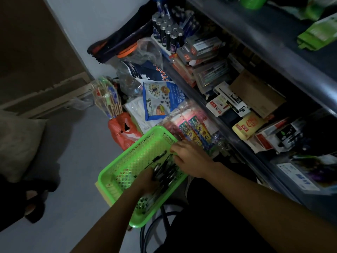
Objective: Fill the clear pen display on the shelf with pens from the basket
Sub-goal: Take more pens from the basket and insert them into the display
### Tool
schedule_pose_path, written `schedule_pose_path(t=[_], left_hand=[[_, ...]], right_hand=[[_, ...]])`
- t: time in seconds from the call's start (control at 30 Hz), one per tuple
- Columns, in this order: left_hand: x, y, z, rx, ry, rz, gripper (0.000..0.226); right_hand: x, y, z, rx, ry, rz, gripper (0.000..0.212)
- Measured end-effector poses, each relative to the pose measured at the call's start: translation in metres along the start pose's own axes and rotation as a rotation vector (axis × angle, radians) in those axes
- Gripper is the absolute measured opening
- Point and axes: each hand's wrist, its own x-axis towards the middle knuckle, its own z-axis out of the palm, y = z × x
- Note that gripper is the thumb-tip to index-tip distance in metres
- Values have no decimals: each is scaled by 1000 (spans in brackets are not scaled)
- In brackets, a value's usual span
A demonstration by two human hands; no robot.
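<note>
1. Green plastic, open mesh: that is your basket (127, 162), sitting low in the scene, near you and just left of the shelf (209, 106); both your hands are down inside it.

2. The pens (165, 170) lie in a dark bundle along the basket's right side; their long axis runs from near-left to far-right, roughly along the line of your left forearm; one or two lie loose just beyond the bundle.

3. Your left hand (145, 179) is at the near end of the bundle, fingers curled down onto it; it looks like a grip on the pens, though the dim light hides the fingertips.

4. Your right hand (189, 157) comes in from the right, across the pens' long axis, and rests at the far part of the bundle by the basket's right rim; its fingers are bent over the pens, but you cannot tell from here whether they pinch any.

5. The left hand is the one lined up with the bundle, so I judge it better placed to lift it lengthwise; the right can steady the far ends.

6. The clear pen display cannot be picked out among the boxes on the shelf; find it before you lift.
</note>
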Motion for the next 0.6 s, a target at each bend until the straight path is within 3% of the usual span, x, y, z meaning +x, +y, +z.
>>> schedule_pose_path(t=[0.4,0.6], left_hand=[[14,11,3,1,-28,-14,56],[16,25,-13,-374,-206,-96,21]], right_hand=[[-10,4,-8,4,10,4,14],[-13,8,-9,-14,25,17,12]])
